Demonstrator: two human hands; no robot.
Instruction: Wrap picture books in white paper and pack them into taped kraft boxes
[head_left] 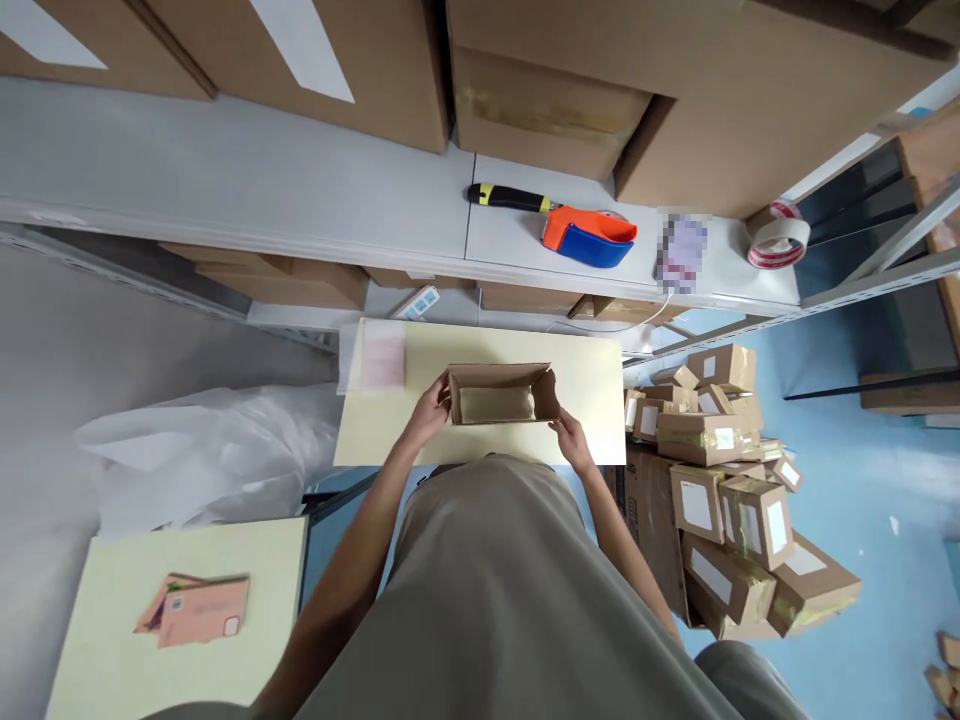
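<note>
A small open cardboard box (pixel 501 393) lies on a pale yellow table (pixel 600 370) right in front of me, its flaps up and its inside bare. My left hand (pixel 430 408) grips the box's left end flap with curled fingers. My right hand (pixel 571 438) sits at the box's near right corner, fingers bent against the flap. A stack of thin clear plastic sheets with pinkish paper (pixel 373 357) rests on the table's far left corner.
A grey shelf (pixel 225 180) behind the table carries big cartons, an orange and blue tape dispenser (pixel 589 236), a black and yellow knife (pixel 507 196) and a tape roll (pixel 778 240). Several sealed small boxes (pixel 731 490) are heaped on the blue floor at right. Pink envelopes (pixel 196 608) lie on a second table at lower left; white plastic wrap (pixel 202 450) bunches beside it.
</note>
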